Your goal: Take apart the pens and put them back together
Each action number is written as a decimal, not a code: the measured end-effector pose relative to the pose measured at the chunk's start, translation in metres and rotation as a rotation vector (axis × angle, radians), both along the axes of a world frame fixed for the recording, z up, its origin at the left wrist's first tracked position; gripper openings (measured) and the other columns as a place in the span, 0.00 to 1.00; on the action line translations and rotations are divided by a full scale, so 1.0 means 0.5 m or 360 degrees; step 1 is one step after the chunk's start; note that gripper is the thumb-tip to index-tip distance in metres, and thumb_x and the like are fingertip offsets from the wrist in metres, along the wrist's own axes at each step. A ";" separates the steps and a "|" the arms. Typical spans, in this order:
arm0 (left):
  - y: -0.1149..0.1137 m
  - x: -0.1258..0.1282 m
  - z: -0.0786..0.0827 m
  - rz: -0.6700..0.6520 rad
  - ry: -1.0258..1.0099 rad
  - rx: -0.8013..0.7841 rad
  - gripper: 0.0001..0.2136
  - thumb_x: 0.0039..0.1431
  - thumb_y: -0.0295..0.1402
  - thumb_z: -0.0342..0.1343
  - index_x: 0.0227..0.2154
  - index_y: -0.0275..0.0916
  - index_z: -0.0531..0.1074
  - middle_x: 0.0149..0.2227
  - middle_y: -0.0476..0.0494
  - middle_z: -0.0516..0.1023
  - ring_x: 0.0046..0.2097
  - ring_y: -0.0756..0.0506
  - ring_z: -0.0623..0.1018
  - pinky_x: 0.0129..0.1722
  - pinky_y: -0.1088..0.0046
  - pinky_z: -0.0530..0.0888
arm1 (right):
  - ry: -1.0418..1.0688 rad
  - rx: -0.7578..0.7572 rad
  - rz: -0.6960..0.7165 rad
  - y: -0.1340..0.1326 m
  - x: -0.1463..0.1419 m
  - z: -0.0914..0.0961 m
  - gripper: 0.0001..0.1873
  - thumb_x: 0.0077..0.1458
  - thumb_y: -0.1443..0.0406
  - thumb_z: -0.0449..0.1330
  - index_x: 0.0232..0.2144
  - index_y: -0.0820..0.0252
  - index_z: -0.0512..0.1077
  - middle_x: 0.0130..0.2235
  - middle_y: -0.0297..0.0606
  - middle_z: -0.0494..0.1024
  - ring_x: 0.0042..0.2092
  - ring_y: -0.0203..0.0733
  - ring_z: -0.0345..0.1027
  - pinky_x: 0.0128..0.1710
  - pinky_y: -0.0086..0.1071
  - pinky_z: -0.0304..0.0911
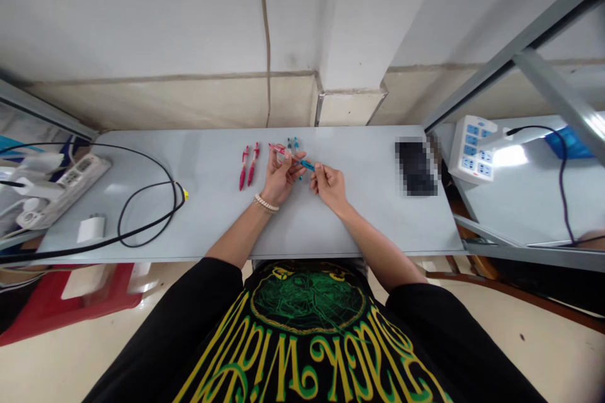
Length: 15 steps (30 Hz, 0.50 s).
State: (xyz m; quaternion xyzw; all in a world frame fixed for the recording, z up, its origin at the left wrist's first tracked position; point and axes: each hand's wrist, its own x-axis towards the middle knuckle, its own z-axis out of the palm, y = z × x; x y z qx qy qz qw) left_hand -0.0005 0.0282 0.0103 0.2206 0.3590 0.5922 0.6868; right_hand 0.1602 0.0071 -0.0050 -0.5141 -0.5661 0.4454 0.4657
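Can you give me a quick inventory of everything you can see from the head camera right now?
Red pens: 2, red, lying side by side on the table left of the hands.
Held pen: 1 or 2 (cannot tell), red and blue, between the hands.
Small blue items: 2, blue, on the table just beyond the hands.
Grey table: 1, pale grey, in front of the person.
Pixelated object: 1, dark, on the table's right.
Power strips: 2, white, one at far left, one at right.
Plug adapter: 1, white, table's left front.
Black cable: 1, black, looped on the table's left.
Left hand: pinching the red end, bracelet on the wrist.
Right hand: pinching the blue end.
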 end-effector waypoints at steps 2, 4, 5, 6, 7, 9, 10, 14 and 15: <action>-0.001 0.001 0.000 0.0013 0.0021 0.0007 0.17 0.72 0.32 0.67 0.57 0.48 0.67 0.44 0.46 0.88 0.37 0.46 0.88 0.38 0.75 0.82 | 0.0062 -0.0032 0.0022 0.002 0.000 0.000 0.41 0.64 0.26 0.51 0.29 0.56 0.71 0.22 0.36 0.76 0.20 0.36 0.67 0.22 0.31 0.64; 0.000 -0.001 0.000 0.0054 0.0016 0.0044 0.15 0.74 0.32 0.65 0.57 0.48 0.67 0.43 0.48 0.88 0.39 0.46 0.89 0.38 0.76 0.82 | 0.0019 0.0111 -0.0010 0.006 0.003 0.001 0.40 0.60 0.27 0.58 0.36 0.57 0.75 0.28 0.37 0.80 0.26 0.37 0.72 0.28 0.32 0.70; 0.000 -0.002 0.001 0.0065 0.0010 0.0058 0.14 0.75 0.32 0.64 0.57 0.48 0.66 0.43 0.48 0.88 0.41 0.46 0.89 0.38 0.77 0.82 | -0.0032 0.0200 -0.0040 0.007 0.005 0.002 0.39 0.59 0.27 0.60 0.39 0.56 0.76 0.31 0.38 0.82 0.28 0.38 0.74 0.32 0.33 0.72; 0.001 -0.004 0.001 0.0063 0.0009 0.0061 0.14 0.75 0.33 0.63 0.56 0.48 0.66 0.43 0.48 0.88 0.43 0.45 0.90 0.38 0.77 0.82 | -0.0093 0.0270 -0.0056 0.008 0.007 0.003 0.39 0.58 0.28 0.62 0.41 0.56 0.77 0.32 0.38 0.83 0.30 0.39 0.75 0.35 0.34 0.73; 0.001 -0.005 0.002 0.0051 0.0013 0.0054 0.14 0.75 0.33 0.64 0.56 0.49 0.67 0.43 0.48 0.88 0.45 0.45 0.90 0.39 0.76 0.82 | -0.0151 0.0300 -0.0048 0.008 0.008 0.003 0.38 0.59 0.29 0.61 0.40 0.56 0.78 0.32 0.38 0.82 0.30 0.40 0.75 0.36 0.35 0.74; 0.001 -0.005 0.003 0.0017 0.0025 0.0016 0.17 0.72 0.35 0.67 0.56 0.48 0.67 0.45 0.46 0.88 0.48 0.43 0.89 0.39 0.75 0.82 | -0.0198 0.0227 0.0026 0.005 0.009 0.004 0.38 0.66 0.30 0.54 0.32 0.56 0.76 0.28 0.38 0.80 0.27 0.40 0.73 0.34 0.35 0.72; 0.001 -0.005 0.004 0.0008 0.0024 -0.0003 0.18 0.71 0.35 0.69 0.56 0.48 0.68 0.46 0.45 0.88 0.48 0.42 0.89 0.39 0.74 0.82 | -0.0185 0.0161 0.0071 0.004 0.009 0.004 0.40 0.68 0.30 0.49 0.28 0.55 0.73 0.26 0.38 0.78 0.25 0.39 0.72 0.32 0.35 0.71; 0.000 -0.002 0.003 0.0055 0.0041 -0.0009 0.20 0.67 0.36 0.73 0.54 0.47 0.69 0.45 0.44 0.88 0.47 0.42 0.89 0.39 0.73 0.82 | -0.0130 0.0182 0.0031 0.002 0.006 0.003 0.39 0.65 0.28 0.53 0.35 0.56 0.75 0.32 0.40 0.82 0.30 0.40 0.75 0.33 0.33 0.71; 0.001 -0.002 0.001 0.0067 0.0061 0.0006 0.19 0.67 0.36 0.73 0.53 0.47 0.69 0.44 0.45 0.88 0.46 0.42 0.89 0.39 0.74 0.82 | -0.0154 0.0239 0.0003 0.003 0.007 0.003 0.39 0.63 0.28 0.55 0.38 0.56 0.76 0.34 0.40 0.83 0.32 0.40 0.76 0.35 0.34 0.71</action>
